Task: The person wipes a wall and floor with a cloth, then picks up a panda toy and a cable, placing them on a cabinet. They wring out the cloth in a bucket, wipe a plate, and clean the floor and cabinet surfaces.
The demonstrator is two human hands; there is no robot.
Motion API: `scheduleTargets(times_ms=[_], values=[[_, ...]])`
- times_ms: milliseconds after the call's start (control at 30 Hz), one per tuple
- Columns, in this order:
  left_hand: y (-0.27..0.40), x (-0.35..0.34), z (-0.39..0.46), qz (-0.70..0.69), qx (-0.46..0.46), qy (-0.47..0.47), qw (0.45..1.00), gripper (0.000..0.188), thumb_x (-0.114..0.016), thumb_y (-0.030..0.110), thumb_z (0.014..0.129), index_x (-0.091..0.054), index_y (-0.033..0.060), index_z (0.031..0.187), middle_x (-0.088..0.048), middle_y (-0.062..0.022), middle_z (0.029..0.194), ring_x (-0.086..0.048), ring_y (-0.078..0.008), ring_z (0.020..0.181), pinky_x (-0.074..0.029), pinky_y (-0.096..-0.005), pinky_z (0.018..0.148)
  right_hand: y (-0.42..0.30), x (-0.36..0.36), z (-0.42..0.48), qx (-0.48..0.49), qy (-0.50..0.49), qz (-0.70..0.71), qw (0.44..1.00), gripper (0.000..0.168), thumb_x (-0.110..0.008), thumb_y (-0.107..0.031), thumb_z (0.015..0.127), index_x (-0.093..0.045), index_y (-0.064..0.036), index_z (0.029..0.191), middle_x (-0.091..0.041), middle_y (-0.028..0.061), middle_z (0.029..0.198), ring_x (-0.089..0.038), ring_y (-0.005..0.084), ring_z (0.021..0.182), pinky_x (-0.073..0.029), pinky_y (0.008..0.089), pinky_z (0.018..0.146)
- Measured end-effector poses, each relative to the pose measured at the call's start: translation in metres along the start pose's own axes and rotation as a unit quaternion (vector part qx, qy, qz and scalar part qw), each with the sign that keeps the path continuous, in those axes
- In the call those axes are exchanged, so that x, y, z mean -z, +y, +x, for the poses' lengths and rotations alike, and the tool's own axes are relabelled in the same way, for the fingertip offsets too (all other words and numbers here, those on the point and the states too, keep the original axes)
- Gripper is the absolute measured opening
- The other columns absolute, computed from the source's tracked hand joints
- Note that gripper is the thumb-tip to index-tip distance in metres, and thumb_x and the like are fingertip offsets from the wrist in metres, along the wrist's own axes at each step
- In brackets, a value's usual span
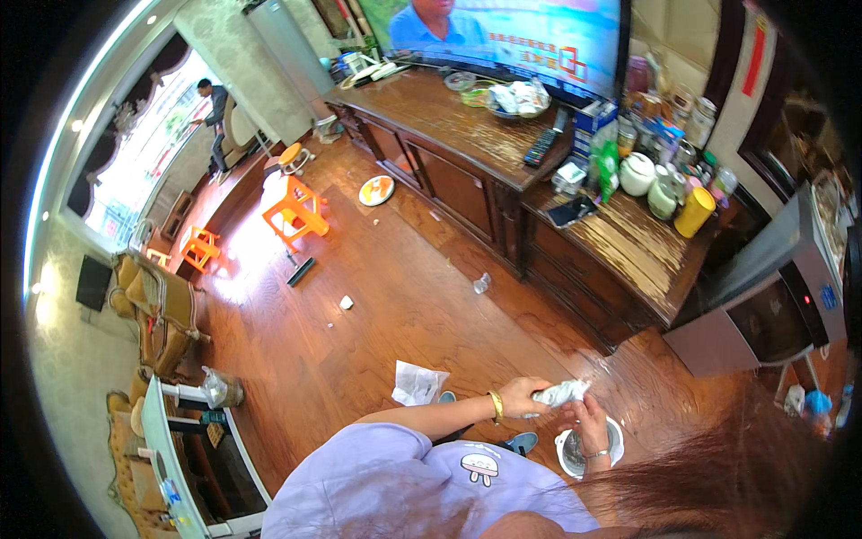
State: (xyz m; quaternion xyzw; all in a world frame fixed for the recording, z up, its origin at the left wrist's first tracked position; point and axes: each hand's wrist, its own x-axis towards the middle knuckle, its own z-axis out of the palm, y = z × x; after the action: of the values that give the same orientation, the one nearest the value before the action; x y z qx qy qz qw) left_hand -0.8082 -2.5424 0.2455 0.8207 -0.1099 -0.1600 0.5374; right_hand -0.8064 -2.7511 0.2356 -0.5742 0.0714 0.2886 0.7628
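A pale, twisted cloth [564, 393] is stretched between my two hands. My left hand [520, 397], with a gold bangle at the wrist, grips one end of it. At the other end, the fingers of my right hand [590, 419] hold the cloth, partly hidden behind my own wrist and palm. Below the right hand a white bucket [616, 441] stands on the floor, its dark inside partly covered by that hand. A crumpled sheet of white paper or thin plastic [419, 383] lies on the floor left of my left hand.
A worn wooden cabinet [448, 182] bears a television [512, 40], jars and a phone [570, 211]. Orange stools [294, 209], a squeegee-like head [301, 271], a plate [376, 191] and scraps are on the wooden floor [390, 296]. Another person [217, 121] stands near the window.
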Motion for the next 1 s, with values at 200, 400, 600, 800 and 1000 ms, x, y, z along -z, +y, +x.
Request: scheduleTargets(times_ms=[200, 400, 600, 800, 1000], values=[[-0.029, 0.075, -0.038, -0.091, -0.007, -0.007, 0.996, 0.043, -0.064, 0.023, 0.073, -0.055, 0.0027, 0.109, -0.060, -0.0075, 0.092, -0.056, -0.0162, 0.080, -0.045, -0.0296, 0.071, -0.030, -0.109, 0.040, 0.026, -0.045, -0.081, 0.995, 0.026, -0.054, -0.014, 0.083, -0.050, 0.000, 0.104, -0.060, 0.0090, 0.081, -0.060, 0.0162, 0.066, -0.052, 0.0276, 0.052], [-0.062, 0.180, -0.098, -0.430, 0.127, -0.005, 0.894, 0.033, -0.053, 0.011, 0.079, -0.053, -0.0026, 0.110, -0.060, -0.0044, 0.093, -0.055, -0.0089, 0.079, -0.045, -0.0222, 0.066, -0.034, -0.221, 0.066, 0.030, -0.107, -0.003, 0.994, 0.041, -0.052, 0.006, 0.069, -0.052, -0.001, 0.109, -0.057, 0.0067, 0.093, -0.057, 0.0142, 0.084, -0.050, 0.0259, 0.067], [-0.107, 0.252, -0.156, -0.434, 0.132, 0.087, 0.887, 0.029, -0.053, 0.010, 0.081, -0.055, -0.0004, 0.108, -0.058, -0.0039, 0.097, -0.053, -0.0106, 0.088, -0.042, -0.0230, 0.078, -0.015, -0.301, 0.122, 0.049, -0.209, -0.123, 0.969, 0.031, -0.053, 0.010, 0.062, -0.057, -0.003, 0.089, -0.058, 0.0042, 0.097, -0.053, 0.0120, 0.091, -0.043, 0.0228, 0.077], [-0.125, 0.295, -0.169, -0.151, 0.018, 0.235, 0.960, 0.026, -0.049, 0.011, 0.085, -0.057, -0.0027, 0.105, -0.057, -0.0100, 0.095, -0.054, -0.0182, 0.089, -0.041, -0.0269, 0.081, -0.021, -0.351, 0.170, 0.055, -0.297, -0.216, 0.928, 0.023, -0.058, 0.013, 0.062, -0.054, -0.006, 0.076, -0.055, 0.0055, 0.104, -0.052, 0.0127, 0.089, -0.043, 0.0224, 0.075], [-0.127, 0.362, -0.158, -0.007, 0.055, 0.316, 0.947, 0.024, -0.047, 0.010, 0.085, -0.057, -0.0011, 0.103, -0.058, -0.0139, 0.099, -0.055, -0.0230, 0.092, -0.043, -0.0322, 0.082, -0.037, -0.391, 0.234, 0.129, -0.332, -0.311, 0.881, 0.016, -0.051, 0.012, 0.067, -0.051, -0.003, 0.070, -0.056, 0.0091, 0.105, -0.053, 0.0115, 0.084, -0.044, 0.0237, 0.072]])
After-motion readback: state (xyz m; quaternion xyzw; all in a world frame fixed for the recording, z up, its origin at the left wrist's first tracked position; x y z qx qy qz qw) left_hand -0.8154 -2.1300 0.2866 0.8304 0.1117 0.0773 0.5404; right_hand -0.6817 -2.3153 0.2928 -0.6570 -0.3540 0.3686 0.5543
